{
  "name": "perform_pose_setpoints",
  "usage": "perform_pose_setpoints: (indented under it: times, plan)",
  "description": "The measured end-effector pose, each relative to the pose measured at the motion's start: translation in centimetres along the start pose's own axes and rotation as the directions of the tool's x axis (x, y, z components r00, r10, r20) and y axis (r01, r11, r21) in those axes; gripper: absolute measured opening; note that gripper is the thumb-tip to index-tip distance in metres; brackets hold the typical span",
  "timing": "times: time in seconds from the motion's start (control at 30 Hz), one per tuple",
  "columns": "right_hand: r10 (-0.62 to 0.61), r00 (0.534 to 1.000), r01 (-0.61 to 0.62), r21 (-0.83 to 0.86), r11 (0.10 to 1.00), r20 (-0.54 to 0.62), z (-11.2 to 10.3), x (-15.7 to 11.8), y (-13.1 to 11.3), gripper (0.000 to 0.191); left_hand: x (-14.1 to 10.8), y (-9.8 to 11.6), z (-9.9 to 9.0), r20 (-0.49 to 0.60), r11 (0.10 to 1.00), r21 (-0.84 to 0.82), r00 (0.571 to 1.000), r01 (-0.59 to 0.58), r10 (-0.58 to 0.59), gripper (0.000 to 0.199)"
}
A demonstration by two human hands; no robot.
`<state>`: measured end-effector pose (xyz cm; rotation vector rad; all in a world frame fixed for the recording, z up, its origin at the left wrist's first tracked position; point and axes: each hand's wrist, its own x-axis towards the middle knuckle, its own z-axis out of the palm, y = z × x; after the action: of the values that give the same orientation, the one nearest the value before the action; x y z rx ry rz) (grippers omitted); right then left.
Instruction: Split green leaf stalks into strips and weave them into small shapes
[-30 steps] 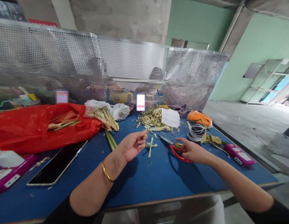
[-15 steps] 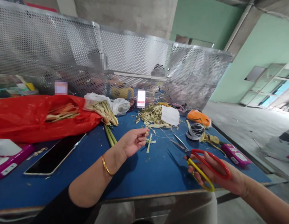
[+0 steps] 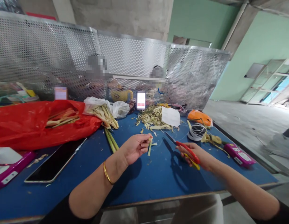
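First, saw glossy, crinkled red plastic [image 3: 20, 126] at frame left. Near centre, pinched a tiny yellowish piece [image 3: 150, 140] between fingertips of the left hand [image 3: 136, 148], beside flat leaf strips [image 3: 149, 151]. Right of centre, gripped slim-bladed, smooth-handled scissors [image 3: 187, 151] in the curled right hand [image 3: 202, 153].

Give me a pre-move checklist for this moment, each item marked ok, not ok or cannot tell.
1. Right hand gripping the scissors: ok.
2. Blades apart from the left hand: ok, a gap shows.
3. Blades open or closed: cannot tell, seen nearly edge-on.
4. Small piece held at the left fingertips: ok.
5. Leaf strip fully in view: not ok, partly hidden by the left hand.
6. Phone apart from both hands: ok.
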<state>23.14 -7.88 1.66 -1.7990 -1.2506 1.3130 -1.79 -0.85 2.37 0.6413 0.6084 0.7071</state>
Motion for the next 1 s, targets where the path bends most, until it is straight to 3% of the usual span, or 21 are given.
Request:
perform_pose_setpoints:
  times: [0.07,0.17,0.27,0.37,0.4,0.47,0.53,0.6,0.67,0.77,1.0]
  plan:
    - [-0.142,0.985,0.092,-0.384,0.919,-0.102,-0.5,0.7,-0.1,0.036,-0.1,-0.1,0.2,-0.005,1.0,0.022,1.0,-0.004,0.004,0.014]
    - [-0.317,0.939,0.07,-0.825,0.561,-0.136,-0.9,1.1,-0.3,0.039,-0.2,-0.2,0.5,-0.007,0.998,0.055,1.0,-0.01,0.01,0.012]
    - [-0.303,0.948,0.0,-0.95,0.313,-0.1,-0.8,1.0,-0.8,0.038,-0.2,-0.6,0.5,-0.008,0.996,0.084,1.0,-0.003,0.004,0.011]
    - [-0.297,0.951,-0.015,-0.972,0.233,-0.085,-0.3,0.9,-2.0,0.026,0.0,-1.1,0.5,0.002,0.992,0.128,1.0,-0.004,0.003,0.013]
    - [-0.323,0.944,0.024,-0.967,0.255,-0.062,0.0,0.9,-2.6,0.023,0.1,-1.2,0.5,0.011,0.989,0.148,1.0,-0.009,0.007,0.015]
    - [-0.396,0.917,0.225,-0.877,0.426,0.043,1.0,1.2,-4.0,0.024,0.1,-1.3,0.6,0.043,0.983,0.184,0.999,-0.016,0.008,0.019]
    - [-0.434,0.876,0.479,-0.502,0.72,0.213,2.4,1.8,-5.3,0.034,0.2,-1.3,0.7,0.072,0.978,0.207,0.997,-0.031,0.017,0.022]
    - [-0.403,0.823,0.487,-0.133,0.863,0.4,4.1,2.7,-5.9,0.038,0.2,-1.1,0.6,0.074,0.973,0.224,0.996,-0.063,0.047,0.024]
    - [-0.419,0.791,0.47,-0.004,0.882,0.445,5.4,3.9,-5.8,0.027,0.4,-0.8,0.5,0.048,0.967,0.237,0.995,-0.096,0.087,0.025]
    - [-0.482,0.817,0.511,-0.009,0.86,0.318,5.9,5.5,-4.9,0.03,0.7,-0.5,0.2,-0.009,0.961,0.253,0.993,-0.115,0.121,0.027]
    - [-0.473,0.837,0.526,-0.172,0.833,0.274,1.7,5.8,-5.0,0.034,1.4,-1.0,-0.1,-0.095,0.948,0.287,0.981,-0.137,0.171,0.022]
